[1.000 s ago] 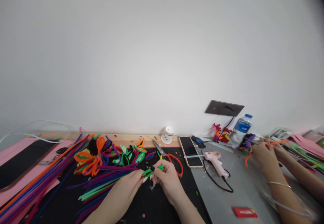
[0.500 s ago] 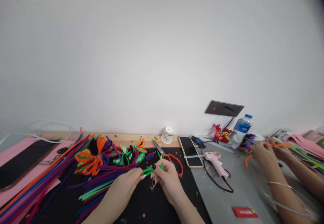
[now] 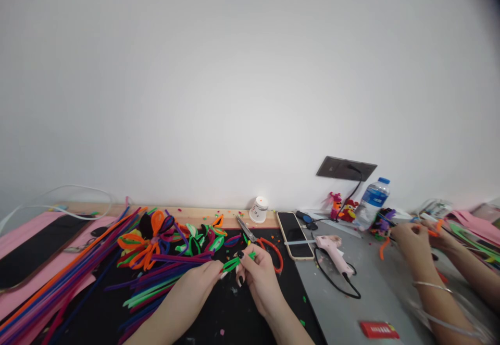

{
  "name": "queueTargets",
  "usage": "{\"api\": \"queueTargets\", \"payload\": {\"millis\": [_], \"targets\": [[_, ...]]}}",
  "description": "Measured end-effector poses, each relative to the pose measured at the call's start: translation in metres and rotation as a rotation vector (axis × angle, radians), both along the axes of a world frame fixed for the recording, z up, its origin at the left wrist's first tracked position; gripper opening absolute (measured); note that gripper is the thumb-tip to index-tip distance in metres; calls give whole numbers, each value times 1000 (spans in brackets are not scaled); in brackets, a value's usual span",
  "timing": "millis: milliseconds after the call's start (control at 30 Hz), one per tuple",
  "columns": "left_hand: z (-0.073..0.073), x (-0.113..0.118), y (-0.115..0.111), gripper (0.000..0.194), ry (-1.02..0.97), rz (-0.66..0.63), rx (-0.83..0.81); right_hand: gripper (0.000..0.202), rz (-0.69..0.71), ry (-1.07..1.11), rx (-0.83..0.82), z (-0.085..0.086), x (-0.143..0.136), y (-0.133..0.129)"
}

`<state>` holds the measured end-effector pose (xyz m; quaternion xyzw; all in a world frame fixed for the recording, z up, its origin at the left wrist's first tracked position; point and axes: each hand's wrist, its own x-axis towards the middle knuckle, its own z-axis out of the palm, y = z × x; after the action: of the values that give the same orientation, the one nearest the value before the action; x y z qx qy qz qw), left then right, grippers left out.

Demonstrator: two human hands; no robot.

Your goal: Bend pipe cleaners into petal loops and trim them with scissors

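Observation:
Between my hands, over the black mat (image 3: 219, 311), is a bent green pipe cleaner (image 3: 232, 264). My left hand (image 3: 201, 285) pinches its left end, and my right hand (image 3: 255, 272) holds the other end between thumb and fingers. Just behind my right hand lie scissors (image 3: 274, 254) with orange handles. Looped green petal shapes (image 3: 195, 239) and an orange-and-purple pipe-cleaner flower (image 3: 150, 241) rest behind my left hand. A bundle of green, purple and magenta pipe cleaners (image 3: 154, 290) lies left of it, partly hidden by my forearm.
A white paper cup (image 3: 258, 209) stands by the wall. To the right are a phone (image 3: 296, 234), a pink glue gun (image 3: 335, 254) with its cord, a water bottle (image 3: 373, 203) and a red box (image 3: 378, 329). Another person's hands (image 3: 414, 243) work with orange pipe cleaner at far right.
My fingers have shifted slightly on the green pipe cleaner, and a little more of it shows between my hands. The other person's hands have moved a bit.

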<state>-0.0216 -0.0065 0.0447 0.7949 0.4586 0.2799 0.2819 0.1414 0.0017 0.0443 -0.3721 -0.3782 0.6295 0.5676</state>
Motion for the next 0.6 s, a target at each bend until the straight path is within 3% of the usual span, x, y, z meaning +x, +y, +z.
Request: {"api": "queueTargets", "payload": {"millis": [233,600], "targets": [[-7,2,0,26,-72,45,35,21,-5,11,22,1,-1,-1],[-3,3,-1,30,-176,-68,-68,17,133,42,26,1,2,1]]}}
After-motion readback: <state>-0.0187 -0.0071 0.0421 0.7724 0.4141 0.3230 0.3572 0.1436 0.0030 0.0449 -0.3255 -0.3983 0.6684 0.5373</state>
